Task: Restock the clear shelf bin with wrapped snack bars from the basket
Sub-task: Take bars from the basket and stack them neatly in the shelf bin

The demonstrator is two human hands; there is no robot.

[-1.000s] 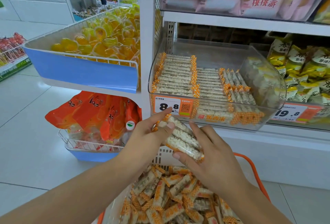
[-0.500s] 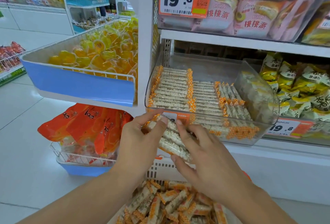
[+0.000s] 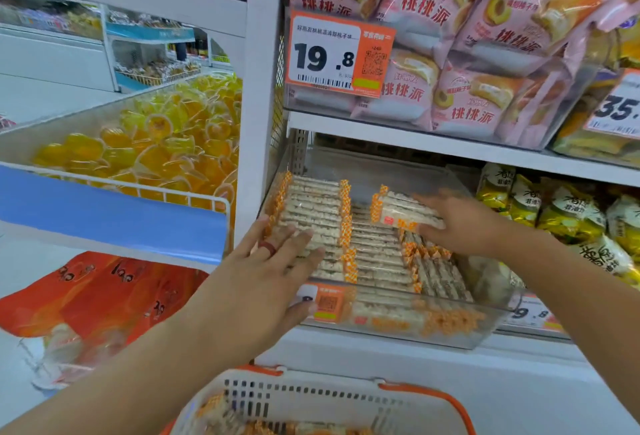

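We've got the right hand (image 3: 460,223) clamped on a stack of bars (image 3: 407,209) over the bin (image 3: 450,334); left hand (image 3: 273,261) flat, fingers spread. Imo lower it flat w/ the rows.

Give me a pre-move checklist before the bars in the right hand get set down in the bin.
1. Right hand grips the stack of bars: ok.
2. Stack is over the clear bin, inside its walls: ok.
3. Free space at the back of the middle row: ok, bare bin floor shows there.
4. Left hand clear of the drop spot: ok, it rests flat on the left row.
5. Stack lined up with the rows: not ok, it sits tilted.
6. Bar count in the stack: cannot tell.
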